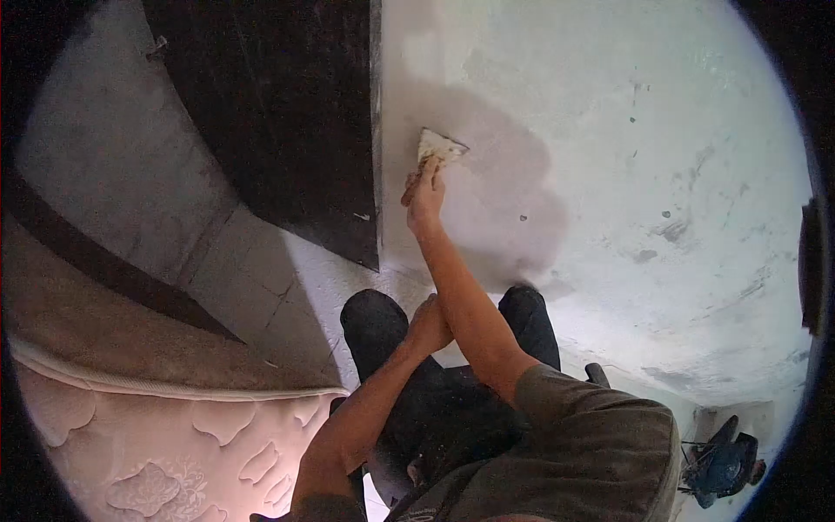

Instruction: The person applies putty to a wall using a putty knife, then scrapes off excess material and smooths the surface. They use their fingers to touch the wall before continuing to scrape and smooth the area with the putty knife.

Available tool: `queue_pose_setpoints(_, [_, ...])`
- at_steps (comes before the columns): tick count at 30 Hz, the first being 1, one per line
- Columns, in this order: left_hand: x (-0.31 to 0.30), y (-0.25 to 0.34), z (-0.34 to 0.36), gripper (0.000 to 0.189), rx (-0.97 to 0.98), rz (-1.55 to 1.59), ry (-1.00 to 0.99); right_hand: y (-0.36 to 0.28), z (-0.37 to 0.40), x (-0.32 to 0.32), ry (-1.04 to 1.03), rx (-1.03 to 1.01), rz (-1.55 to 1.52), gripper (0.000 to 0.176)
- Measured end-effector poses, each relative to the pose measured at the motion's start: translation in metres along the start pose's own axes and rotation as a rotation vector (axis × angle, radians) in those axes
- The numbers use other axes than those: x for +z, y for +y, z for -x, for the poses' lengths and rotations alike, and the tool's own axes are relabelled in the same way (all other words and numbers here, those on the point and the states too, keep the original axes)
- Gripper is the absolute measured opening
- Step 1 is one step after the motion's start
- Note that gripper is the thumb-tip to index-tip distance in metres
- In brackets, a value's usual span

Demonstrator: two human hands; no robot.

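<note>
My right hand [425,193] is wrapped round a putty knife [442,147], its wide blade smeared with whitish filler. The blade lies against the pale wall [609,78], within a darker, damp-looking patch [509,165] just right of a dark door [287,104]. Lower down, my left hand [426,325] is between my knees, close against my right forearm. That forearm crosses in front of it and hides most of its fingers, so I cannot tell what it holds, if anything.
A quilted pink mattress [174,444] lies at lower left. Pale floor tiles [252,261] run below the door. Small holes and grey scuffs mark the wall to the right. Some dark and blue object [720,461] stands at the lower right by the wall.
</note>
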State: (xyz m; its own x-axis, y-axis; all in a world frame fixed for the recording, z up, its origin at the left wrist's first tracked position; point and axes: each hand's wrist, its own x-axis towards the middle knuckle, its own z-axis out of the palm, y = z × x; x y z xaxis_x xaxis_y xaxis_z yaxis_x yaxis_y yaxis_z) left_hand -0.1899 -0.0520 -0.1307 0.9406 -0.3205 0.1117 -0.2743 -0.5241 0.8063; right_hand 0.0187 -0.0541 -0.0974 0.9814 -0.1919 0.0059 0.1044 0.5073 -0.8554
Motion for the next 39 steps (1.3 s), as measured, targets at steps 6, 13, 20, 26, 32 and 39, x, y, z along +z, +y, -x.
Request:
queue_pose_setpoints(6, [0.043,-0.035,0.003,0.035,0.133,-0.092,-0.098,0.032,0.016,-0.007,-0.054,0.064,0.167,0.046])
queue_pose_setpoints(13, [0.024,-0.017,0.001,0.036,0.006,-0.062,-0.144,0.020,0.018,-0.001,-0.079,0.255,0.124,0.047])
queue_pose_setpoints(20, [0.024,-0.019,-0.001,0.039,0.052,0.021,-0.040,0.059,-0.010,-0.015,-0.098,0.146,0.308,0.041])
queue_pose_setpoints(26, [0.026,-0.028,0.000,0.039,0.010,-0.021,-0.084,0.073,-0.016,-0.016,-0.035,0.121,0.233,0.040])
queue_pose_setpoints(32, [0.026,-0.041,0.002,0.037,0.071,-0.009,-0.020,0.038,0.008,0.009,-0.074,0.126,0.072,0.042])
queue_pose_setpoints(39, [0.000,-0.008,-0.001,0.037,-0.114,0.069,-0.071,0.010,0.006,0.012,-0.175,0.032,-0.025,0.040])
